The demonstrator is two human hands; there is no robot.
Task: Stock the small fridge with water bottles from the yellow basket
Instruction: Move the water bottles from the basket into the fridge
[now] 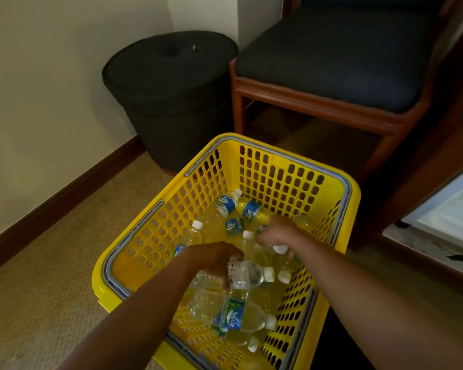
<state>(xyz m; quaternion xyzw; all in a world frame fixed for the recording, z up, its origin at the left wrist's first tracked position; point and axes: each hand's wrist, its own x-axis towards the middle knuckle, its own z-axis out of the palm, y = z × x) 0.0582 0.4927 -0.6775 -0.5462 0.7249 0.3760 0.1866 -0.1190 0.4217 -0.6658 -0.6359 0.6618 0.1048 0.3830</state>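
A yellow plastic basket (273, 169) with grey folded handles stands on the carpet and holds several small clear water bottles with white caps. Both my hands are down inside it. My left hand (211, 259) is closed around a clear bottle (247, 273) lying on its side near the basket's middle. My right hand (280, 232) is curled over another bottle (274, 253) whose white cap shows under the fingers. More bottles with blue labels (226, 204) lie at the far end, and one (238, 317) lies at the near end. The open fridge (449, 214) shows at the right edge.
A black round lidded bin (171, 102) stands in the corner behind the basket. A wooden chair with a dark cushion (332, 62) is at the back right. Beige carpet (51, 276) spreads to the left, bounded by a dark skirting board.
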